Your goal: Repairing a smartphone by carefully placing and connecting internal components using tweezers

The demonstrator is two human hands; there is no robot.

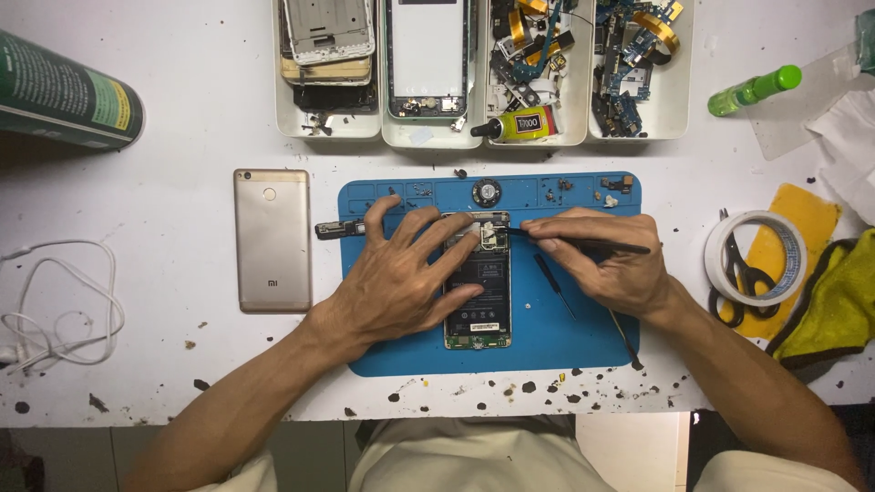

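Note:
An opened phone (480,305) with its black battery showing lies upright on a blue work mat (547,337). My left hand (401,273) rests flat on the phone, fingers spread, pinning its left side and upper part. My right hand (606,260) holds black tweezers (538,237) whose tips reach the phone's top right corner, near the board. A black screwdriver (553,284) lies on the mat between the phone and my right hand.
A gold back cover (272,240) lies left of the mat. Four white trays (328,123) of phone parts line the back, with a glue tube (519,125). A tape roll (756,258), scissors, yellow cloth (834,301), green bottle (755,89) sit right; white cable (59,310), green can (64,91) left.

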